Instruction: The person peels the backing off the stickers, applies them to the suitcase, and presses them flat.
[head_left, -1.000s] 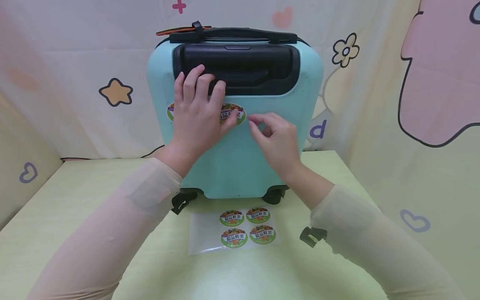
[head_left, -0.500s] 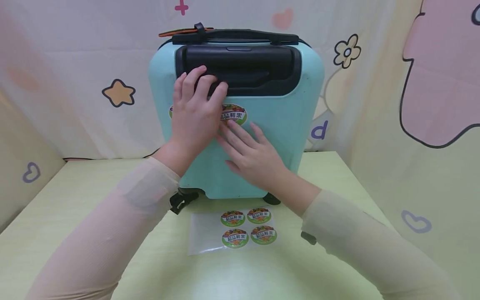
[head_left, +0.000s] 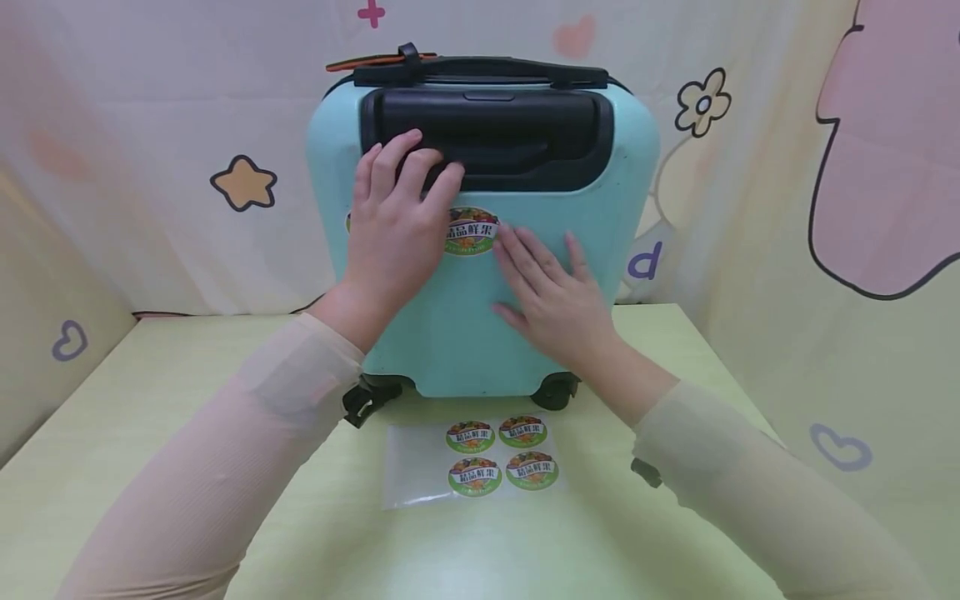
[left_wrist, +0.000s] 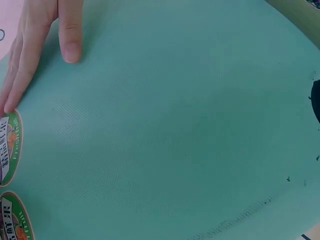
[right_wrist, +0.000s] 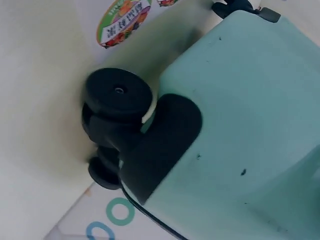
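Note:
A mint-green suitcase (head_left: 450, 333) stands upright on the table. My left hand (head_left: 397, 225) rests on its upper left front, with bent fingertips at the black handle recess (head_left: 495, 133); its thumb is hidden. An oval fruit sticker (head_left: 471, 231) lies on the suitcase just right of that hand. My right hand (head_left: 558, 304) lies against the front with straight fingers, fingertips at the sticker's right edge. In the left wrist view, the right hand (left_wrist: 32, 45) touches this sticker (left_wrist: 11, 147), and a second sticker (left_wrist: 16, 220) sits beside it. The left hand mostly covers that second sticker in the head view.
A clear sheet (head_left: 416, 467) with several oval stickers lies on the table in front of the suitcase. Black wheels (head_left: 555, 392) are under the suitcase, one seen close in the right wrist view. A printed cloth (head_left: 172, 100) hangs behind and at the sides.
My right hand goes from pinched fingers beside the sticker to straight fingers across its lower part, then slides right to its edge. The left thumb moves out of sight; that hand otherwise stays.

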